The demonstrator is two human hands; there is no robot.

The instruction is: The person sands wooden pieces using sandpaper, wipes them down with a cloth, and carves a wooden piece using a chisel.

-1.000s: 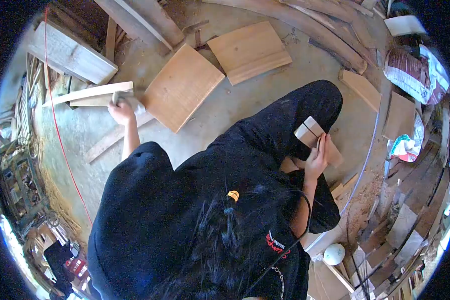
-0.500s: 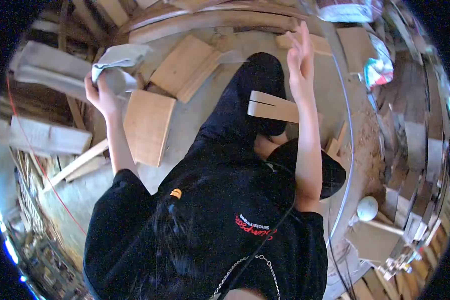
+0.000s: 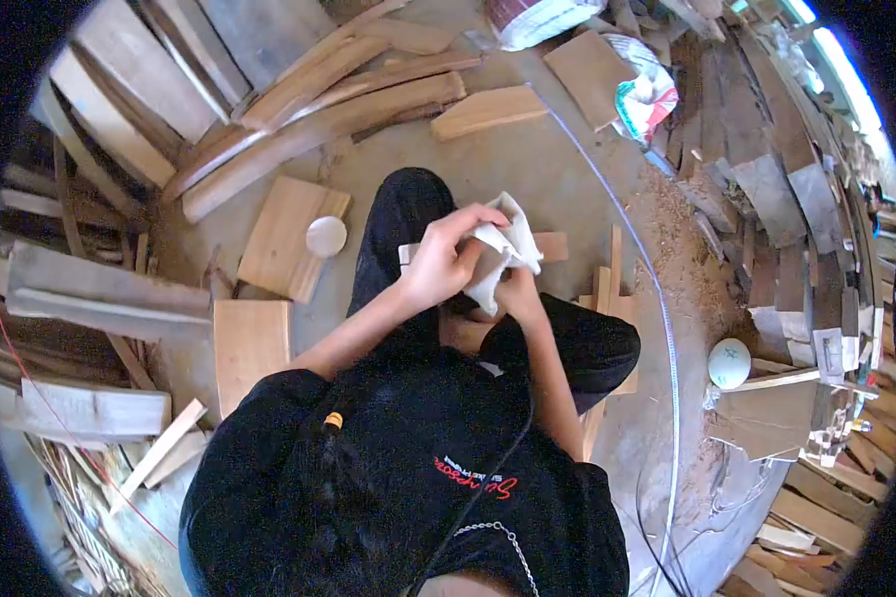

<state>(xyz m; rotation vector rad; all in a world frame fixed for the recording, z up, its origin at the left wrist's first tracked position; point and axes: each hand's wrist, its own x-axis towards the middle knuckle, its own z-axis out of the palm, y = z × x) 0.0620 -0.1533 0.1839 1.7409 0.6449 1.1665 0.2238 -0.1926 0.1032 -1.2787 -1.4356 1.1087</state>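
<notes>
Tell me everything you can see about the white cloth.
The white cloth looks soft and plain, creased and folded, with a corner hanging down. The left hand pinches it; the right hand, partly hidden, meets it from below. It sits above the bent legs, overlapping a wooden block in view; whether they touch is unclear.

The cloth [image 3: 523, 235] is white, the shirt [image 3: 398, 438] black with red-and-white lettering [image 3: 506, 487].

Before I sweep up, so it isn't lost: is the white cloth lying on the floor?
No, the white cloth is up in the left hand, with the right hand against it.
</notes>
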